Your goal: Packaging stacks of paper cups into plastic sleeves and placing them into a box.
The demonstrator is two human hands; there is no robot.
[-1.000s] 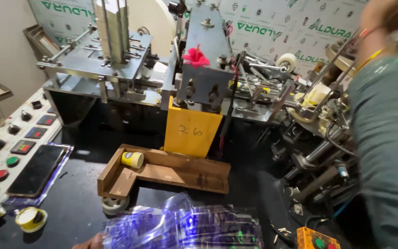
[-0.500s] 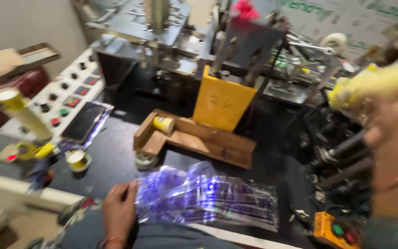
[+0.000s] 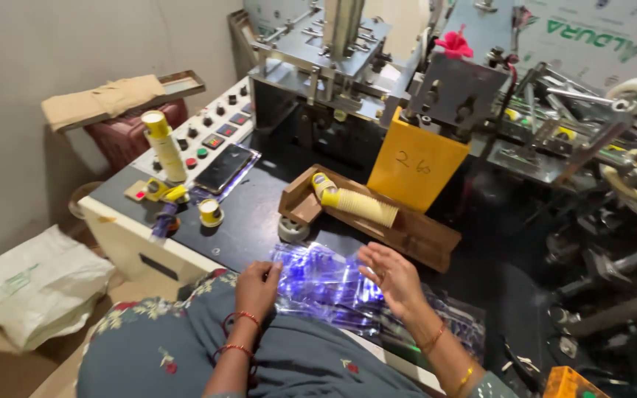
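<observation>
A pile of clear plastic sleeves (image 3: pixel 333 284) with blue glints lies on the black machine top in front of me. My left hand (image 3: pixel 257 286) rests at its left edge, fingers curled on the plastic. My right hand (image 3: pixel 392 276) hovers over the pile's right part, palm down and fingers spread. Just beyond the pile, a stack of yellow paper cups (image 3: pixel 353 200) lies on its side in a wooden tray (image 3: pixel 422 234).
A paper-cup machine (image 3: pixel 377 66) with a yellow panel (image 3: pixel 416 171) rises behind. At left sit a button panel (image 3: pixel 211 133), a dark phone (image 3: pixel 224 166), an upright cup stack (image 3: pixel 164 144) and a tape roll (image 3: pixel 210 211). A white sack (image 3: pixel 35 284) lies on the floor.
The view swung left and down. A stack of yellow cups now lies in the wooden tray where one cup stood. Both my hands have come onto the plastic pile.
</observation>
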